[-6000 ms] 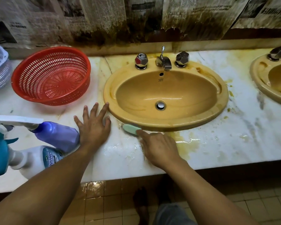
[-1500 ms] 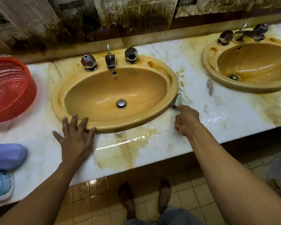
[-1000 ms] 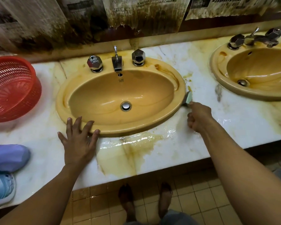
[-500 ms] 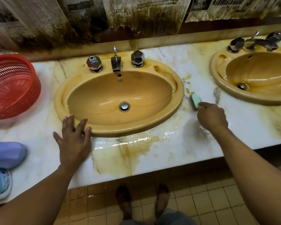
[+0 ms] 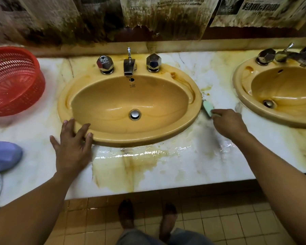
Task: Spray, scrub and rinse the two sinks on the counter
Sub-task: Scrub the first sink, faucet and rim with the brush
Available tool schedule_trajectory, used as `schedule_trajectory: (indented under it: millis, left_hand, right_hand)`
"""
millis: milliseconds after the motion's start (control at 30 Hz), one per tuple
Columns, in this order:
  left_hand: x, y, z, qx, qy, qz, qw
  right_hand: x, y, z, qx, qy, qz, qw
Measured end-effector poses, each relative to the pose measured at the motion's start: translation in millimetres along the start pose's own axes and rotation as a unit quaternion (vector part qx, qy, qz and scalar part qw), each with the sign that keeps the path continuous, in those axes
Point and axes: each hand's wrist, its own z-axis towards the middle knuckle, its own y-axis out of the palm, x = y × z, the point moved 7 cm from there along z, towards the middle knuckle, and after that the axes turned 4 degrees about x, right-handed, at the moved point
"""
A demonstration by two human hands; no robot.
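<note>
While the right hand [image 5: 228, 122] pinches the near end of the pale green scrubber [image 5: 207, 108], scrubber jutting up-left past the fingertips [image 5: 215, 113], on the counter [image 5: 184, 165] just beside the right rim of the centre sink [image 5: 148, 138], left hand [image 5: 72, 147] flat, fingers spread, on the lower-left rim.

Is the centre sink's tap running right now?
Off: no stream falls from the spout into the sink.
</note>
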Motion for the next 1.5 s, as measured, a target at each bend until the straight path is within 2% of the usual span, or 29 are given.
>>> schedule_trajectory:
  millis: [133, 300, 400, 633, 833, 1033, 1233, 1400, 1500]
  left_hand:
    - [-3, 2, 0, 0.0, -0.011, 0.002, 1.0]
    - [-3, 4, 1, 0.003, -0.01, 0.012, 1.0]
    - [-2, 5, 1, -0.001, -0.01, 0.017, 1.0]
    - [-3, 5, 3, 0.003, -0.014, 0.021, 1.0]
    - [-4, 6, 4, -0.006, -0.023, 0.02, 1.0]
    - [-1, 6, 3, -0.007, -0.021, 0.019, 1.0]
    - [-2, 6, 3, -0.005, -0.019, 0.029, 0.999]
    - [-2, 7, 3, 0.0, -0.02, 0.03, 0.999]
    - [-2, 7, 3, 0.0, -0.022, 0.027, 0.999]
  right_hand:
    - [2, 10, 4, -0.007, 0.019, 0.074, 0.997]
    - [16, 15, -25, -0.017, -0.006, 0.039, 0.999]
    - [3, 4, 17, -0.006, 0.002, 0.054, 0.999]
    - [-38, 4, 117, -0.029, 0.094, 0.114, 0.989]
    - [-31, 0, 75, -0.011, 0.009, 0.081, 0.997]
    - [8, 0, 8, -0.042, -0.007, 0.064, 0.997]
    - [-18, -4, 72, -0.009, 0.046, 0.112, 0.993]
    - [-53, 4, 96, 0.003, 0.016, 0.09, 0.996]
    - [-43, 5, 80, 0.011, 0.016, 0.092, 0.996]
